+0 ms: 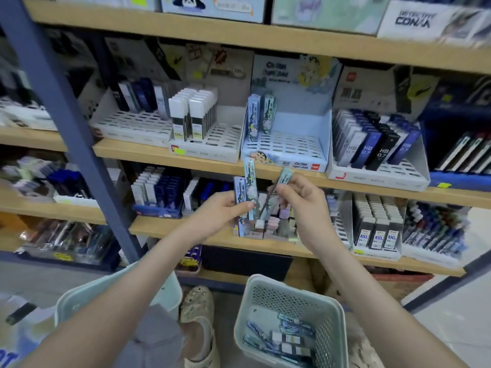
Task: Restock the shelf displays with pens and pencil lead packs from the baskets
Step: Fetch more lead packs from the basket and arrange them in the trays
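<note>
My left hand [221,212] grips a small bunch of light-blue pencil lead packs [245,193], fanned upright in front of the shelves. My right hand [299,199] pinches a single light-blue pack [283,176], tilted to the upper right, close beside the bunch. Just above stands the light-blue cartoon display tray [285,151] on the middle shelf, with two packs [261,116] upright at its back left and most slots bare. Below on the floor, a pale green basket [292,296] holds several more packs [281,338].
White display trays with black-and-white lead packs [192,115] stand left of the blue tray, and dark HB 0.7 packs [374,142] stand right of it. A second pale basket [111,290] sits at lower left. A blue steel upright [61,107] crosses the shelves.
</note>
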`<act>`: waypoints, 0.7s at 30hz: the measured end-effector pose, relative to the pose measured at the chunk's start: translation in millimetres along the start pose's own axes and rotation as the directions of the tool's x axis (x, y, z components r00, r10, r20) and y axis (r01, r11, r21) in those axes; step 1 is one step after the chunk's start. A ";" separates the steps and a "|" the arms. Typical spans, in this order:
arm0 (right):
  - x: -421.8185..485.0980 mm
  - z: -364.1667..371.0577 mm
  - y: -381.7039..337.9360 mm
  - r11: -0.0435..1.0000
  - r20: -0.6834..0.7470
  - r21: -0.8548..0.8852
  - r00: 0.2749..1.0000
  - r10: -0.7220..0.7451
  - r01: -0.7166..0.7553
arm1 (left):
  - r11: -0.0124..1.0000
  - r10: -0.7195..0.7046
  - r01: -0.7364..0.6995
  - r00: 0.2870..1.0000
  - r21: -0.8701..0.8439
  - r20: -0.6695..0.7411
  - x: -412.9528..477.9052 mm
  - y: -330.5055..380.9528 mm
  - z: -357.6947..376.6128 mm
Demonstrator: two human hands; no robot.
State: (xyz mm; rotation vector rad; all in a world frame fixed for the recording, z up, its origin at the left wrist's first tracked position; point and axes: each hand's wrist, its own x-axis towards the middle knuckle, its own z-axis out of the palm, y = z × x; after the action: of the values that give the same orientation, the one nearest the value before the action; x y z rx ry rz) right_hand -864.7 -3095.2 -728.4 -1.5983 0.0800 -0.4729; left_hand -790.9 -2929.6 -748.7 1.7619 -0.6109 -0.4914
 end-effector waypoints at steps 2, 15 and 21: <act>17.4 2.3 -17.5 0.997 -0.026 -0.027 0.997 -0.066 0.066 | 1.000 0.022 -0.022 0.999 -0.003 -0.036 2.0 12.4 -15.5; 108.0 0.7 -52.8 0.994 -0.208 -0.090 0.975 -0.078 0.061 | 0.984 0.166 -0.176 0.958 -0.022 -0.233 28.0 63.9 -60.1; 136.4 -5.0 -41.0 0.956 -0.192 -0.292 0.981 -0.032 -0.026 | 0.978 0.195 -0.207 0.952 -0.026 -0.235 40.5 69.3 -59.0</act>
State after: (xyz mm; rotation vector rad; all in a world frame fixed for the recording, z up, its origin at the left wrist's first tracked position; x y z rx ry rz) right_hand -751.9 -3141.3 -654.5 -1.8386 0.3087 -0.6429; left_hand -733.9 -2925.9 -667.0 1.6576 -0.5987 -0.1552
